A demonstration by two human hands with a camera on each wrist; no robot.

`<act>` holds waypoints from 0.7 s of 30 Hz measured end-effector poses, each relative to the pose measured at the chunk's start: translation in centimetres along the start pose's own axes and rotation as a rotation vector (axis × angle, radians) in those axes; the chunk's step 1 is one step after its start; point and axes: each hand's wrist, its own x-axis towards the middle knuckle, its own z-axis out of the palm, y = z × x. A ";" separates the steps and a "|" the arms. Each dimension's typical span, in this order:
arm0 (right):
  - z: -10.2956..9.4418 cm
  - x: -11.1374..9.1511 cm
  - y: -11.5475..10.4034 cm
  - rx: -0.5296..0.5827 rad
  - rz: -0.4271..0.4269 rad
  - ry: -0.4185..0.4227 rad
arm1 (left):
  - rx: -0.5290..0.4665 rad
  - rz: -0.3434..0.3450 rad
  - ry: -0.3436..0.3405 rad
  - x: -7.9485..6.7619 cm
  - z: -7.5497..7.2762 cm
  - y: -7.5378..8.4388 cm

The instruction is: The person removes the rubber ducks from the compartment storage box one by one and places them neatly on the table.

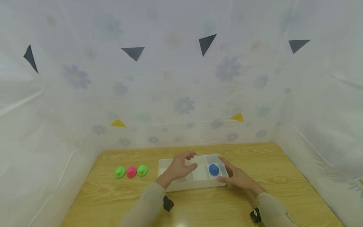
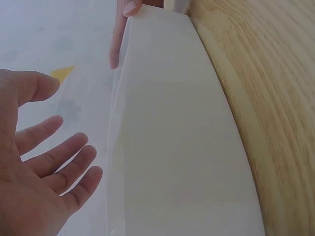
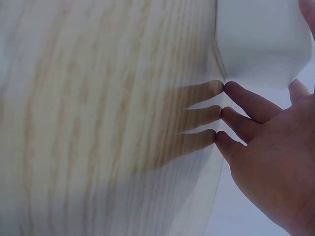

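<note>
A long white divided box (image 1: 195, 184) lies on the table. In its right-end compartment sits a small blue rubber duck (image 1: 214, 170). My left hand (image 1: 180, 166) hovers over the middle of the box with nothing in it; the left wrist view shows its fingers loosely spread beside the box's long wall. My right hand (image 1: 236, 177) holds the box's right end, thumb at the near rim and index finger at the far corner. The other right fingertips (image 3: 227, 87) touch the tabletop, as the right wrist view shows.
Left of the box stand a green duck (image 1: 120, 172), a pink duck (image 1: 131, 171) and another green duck (image 1: 142, 170) in a row. White flowered sheeting (image 1: 181, 78) with dark and yellow triangles encloses the wooden table (image 1: 204, 208) at the back and sides.
</note>
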 end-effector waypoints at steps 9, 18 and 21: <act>-0.1 -0.1 -0.1 0.002 -0.004 -0.007 | 0.038 0.016 -0.014 1.2 2.0 0.6; 0.1 0.0 0.1 0.003 0.009 -0.009 | 0.107 0.063 -0.024 2.2 3.9 0.8; 0.1 -0.1 0.1 0.007 0.008 -0.017 | 0.125 0.035 -0.043 2.5 4.4 0.9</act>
